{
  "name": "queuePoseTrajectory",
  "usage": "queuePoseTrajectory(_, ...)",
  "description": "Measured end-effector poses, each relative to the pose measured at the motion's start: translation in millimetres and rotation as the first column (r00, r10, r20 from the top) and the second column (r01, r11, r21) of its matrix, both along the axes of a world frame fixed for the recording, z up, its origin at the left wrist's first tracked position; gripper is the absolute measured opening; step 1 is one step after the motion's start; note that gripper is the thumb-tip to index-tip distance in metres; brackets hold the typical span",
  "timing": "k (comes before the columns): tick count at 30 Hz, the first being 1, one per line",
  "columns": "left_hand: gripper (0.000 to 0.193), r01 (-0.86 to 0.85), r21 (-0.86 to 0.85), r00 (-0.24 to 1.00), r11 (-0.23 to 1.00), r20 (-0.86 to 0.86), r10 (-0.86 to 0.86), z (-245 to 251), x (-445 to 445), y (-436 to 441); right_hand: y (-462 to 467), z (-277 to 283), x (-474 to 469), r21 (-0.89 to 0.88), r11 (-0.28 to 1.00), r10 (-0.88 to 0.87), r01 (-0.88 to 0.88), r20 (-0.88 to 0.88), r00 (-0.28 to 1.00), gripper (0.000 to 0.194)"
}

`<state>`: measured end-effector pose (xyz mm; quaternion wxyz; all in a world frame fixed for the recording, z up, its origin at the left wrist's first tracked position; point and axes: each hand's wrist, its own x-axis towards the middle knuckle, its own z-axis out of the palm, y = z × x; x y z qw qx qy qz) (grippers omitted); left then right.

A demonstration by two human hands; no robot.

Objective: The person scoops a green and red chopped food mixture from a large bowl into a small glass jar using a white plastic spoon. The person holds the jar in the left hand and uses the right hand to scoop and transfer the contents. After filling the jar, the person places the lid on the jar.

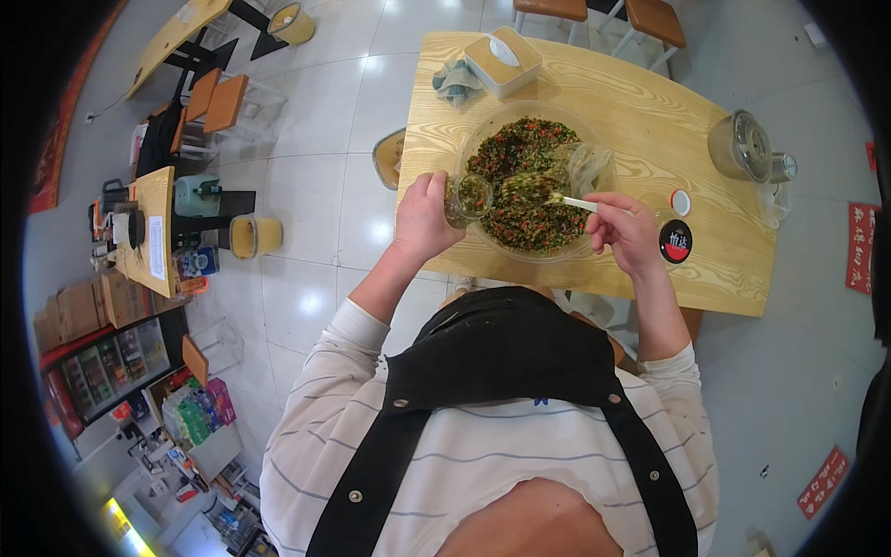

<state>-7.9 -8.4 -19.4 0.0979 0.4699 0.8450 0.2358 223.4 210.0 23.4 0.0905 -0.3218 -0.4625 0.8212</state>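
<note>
My left hand (429,217) grips a glass jar (468,200), tilted over the near left rim of a large plastic basin (480,129). Green and red bits show inside the jar. A chopped green and red pepper mixture (532,139) fills much of the basin. In my right hand (621,228) is the pale handle of a spoon (578,203). Its bowl is heaped with mixture and hangs just right of the jar's mouth. A crumpled clear plastic bag (590,167) lies in the basin's right side, partly over the mixture.
On the wooden table (668,132) are a tissue box (502,63), a crumpled cloth (456,82), a white jar lid (681,202), a black and red round lid (675,241) and a lidded metal pot (739,146). A bin (388,159) stands by the table's left edge.
</note>
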Motion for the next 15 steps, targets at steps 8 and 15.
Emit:
queuePoseTrajectory(8,0.080,-0.016,0.014,1.000,1.000,-0.002,0.016,-2.2,0.2,-2.1,-30.1,15.8,-58.6,0.185,0.953,0.214,-0.239,0.146,0.966,0.023)
queuePoseTrajectory(15,0.081,-0.073,0.041,0.997,0.996,0.036,0.072,-8.4,1.8,-7.9,-81.8,-0.6,-98.2,0.958,-0.065,0.417,-0.279,0.281,0.865,0.009)
